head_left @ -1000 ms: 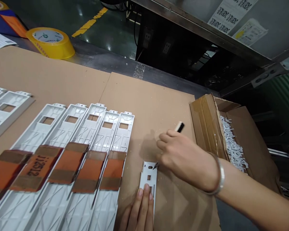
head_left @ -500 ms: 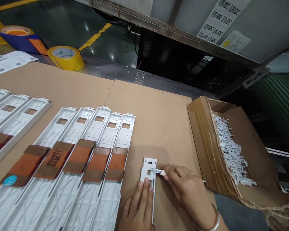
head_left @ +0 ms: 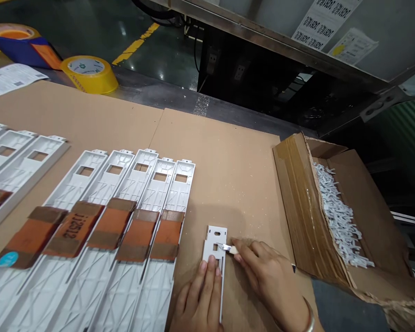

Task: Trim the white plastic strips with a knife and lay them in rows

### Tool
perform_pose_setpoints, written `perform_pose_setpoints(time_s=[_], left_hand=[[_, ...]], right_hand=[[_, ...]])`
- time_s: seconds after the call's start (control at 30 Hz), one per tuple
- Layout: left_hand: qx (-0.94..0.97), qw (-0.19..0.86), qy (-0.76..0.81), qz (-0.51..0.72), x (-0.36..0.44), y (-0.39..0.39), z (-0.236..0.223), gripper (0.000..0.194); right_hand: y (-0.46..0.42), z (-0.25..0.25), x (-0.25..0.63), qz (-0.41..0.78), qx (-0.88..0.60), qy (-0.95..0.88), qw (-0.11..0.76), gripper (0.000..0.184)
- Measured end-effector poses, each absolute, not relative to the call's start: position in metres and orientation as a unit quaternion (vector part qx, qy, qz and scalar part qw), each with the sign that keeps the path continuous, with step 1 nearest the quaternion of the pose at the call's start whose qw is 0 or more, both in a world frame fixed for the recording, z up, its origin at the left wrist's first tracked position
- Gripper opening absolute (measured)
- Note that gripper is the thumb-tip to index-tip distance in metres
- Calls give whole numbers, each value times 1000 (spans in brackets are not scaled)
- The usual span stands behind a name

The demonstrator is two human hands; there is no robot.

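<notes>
A narrow white plastic part [head_left: 215,236] with several cut-outs lies flat on the cardboard sheet. My left hand [head_left: 202,295] rests on its lower portion, fingers stretched out and pressing it down. Between the fingers of my right hand [head_left: 266,272] is a small craft knife [head_left: 229,249], held by its pale handle. Its blade reaches over the part's right edge, with the tip by the small square cut-out; whether it touches the plastic I cannot tell. Left of my hands, long white plastic panels [head_left: 152,290] lie side by side, with orange-brown taped blocks [head_left: 166,235] across them.
To the right stands an open cardboard box [head_left: 290,207] holding many small white plastic pieces [head_left: 342,216]. Yellow tape rolls [head_left: 90,76] and printed papers [head_left: 14,78] sit at the back left. Cardboard [head_left: 221,161] covers the table, and a machine [head_left: 297,32] overhangs behind.
The knife tip has shifted slightly left over the part, near the square cut-out. My left hand stays in place on it. The view has moved a little.
</notes>
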State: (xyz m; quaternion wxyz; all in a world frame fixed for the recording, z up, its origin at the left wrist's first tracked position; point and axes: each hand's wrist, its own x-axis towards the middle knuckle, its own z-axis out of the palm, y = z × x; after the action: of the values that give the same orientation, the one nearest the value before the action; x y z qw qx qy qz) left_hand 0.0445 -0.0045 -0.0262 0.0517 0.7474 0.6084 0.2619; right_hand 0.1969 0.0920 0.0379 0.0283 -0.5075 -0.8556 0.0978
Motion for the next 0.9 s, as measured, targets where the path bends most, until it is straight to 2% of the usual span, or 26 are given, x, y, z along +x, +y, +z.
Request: perform_pose_setpoints(time_s=[0.53,0.73,0.9], left_hand=[[740,47,616,264,47,-5,-25,42],[749,49,608,259,45,-5,-26,45],[751,52,607,255,44,-7,-27,46]], right_hand=[[89,46,185,28,-527,-849,-35,24],[92,48,186,45,-527,-848,-46,25],[93,50,190,100,-527,-844,-11,25]])
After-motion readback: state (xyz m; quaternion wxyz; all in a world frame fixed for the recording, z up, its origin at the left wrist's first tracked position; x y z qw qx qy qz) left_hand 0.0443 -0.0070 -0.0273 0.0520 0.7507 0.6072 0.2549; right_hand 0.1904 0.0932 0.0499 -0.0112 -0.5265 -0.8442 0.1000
